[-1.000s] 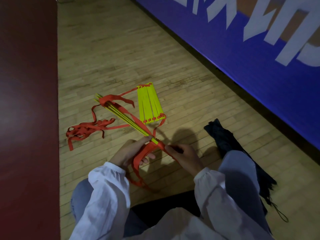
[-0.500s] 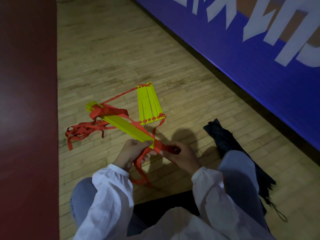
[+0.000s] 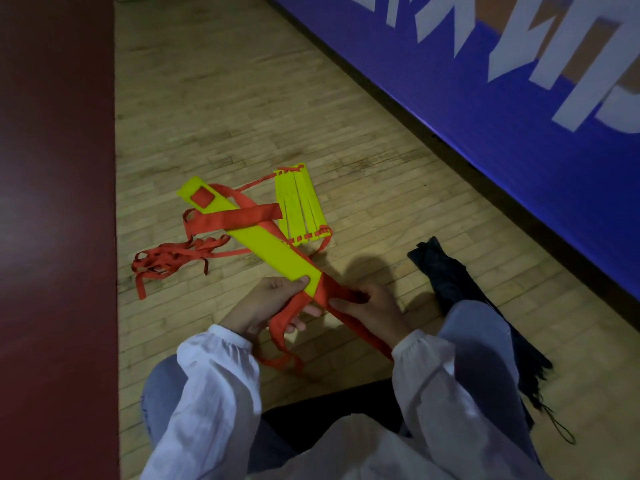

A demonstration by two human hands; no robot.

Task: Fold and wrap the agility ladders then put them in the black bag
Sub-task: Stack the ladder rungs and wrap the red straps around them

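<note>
- While you sit on the wooden floor (image 3: 242, 98) in the head view, your left hand (image 3: 266, 303) grips the near end of the stacked yellow rungs (image 3: 273, 251). Its thumb is on top and its fingers underneath, so the stack lies flat and cannot fan out.
- Your right hand (image 3: 367, 306) is closed round the red strap (image 3: 341, 299) just beside that end, where a turn of strap already crosses the rungs. I judge you hold it this close so that you can pull the wrap tight.
- The rest of that strap runs down past your right sleeve (image 3: 433, 368), and a loop hangs slack under your left hand.
- At the far end of the stack another band of red crosses the rungs. Loose red webbing (image 3: 173, 261) lies bunched on the floor to the left, joined to the stack as far as can be told.
- A second folded ladder (image 3: 301, 202) lies flat on the floor just beyond the held stack, not yet wrapped.
- The black bag (image 3: 446, 282) lies limp on the floor beside your right leg (image 3: 485, 341), near enough to reach. Whether its mouth is open cannot be told.
- Judged from this, the wrapping is under way and bagging has not begun.
</note>
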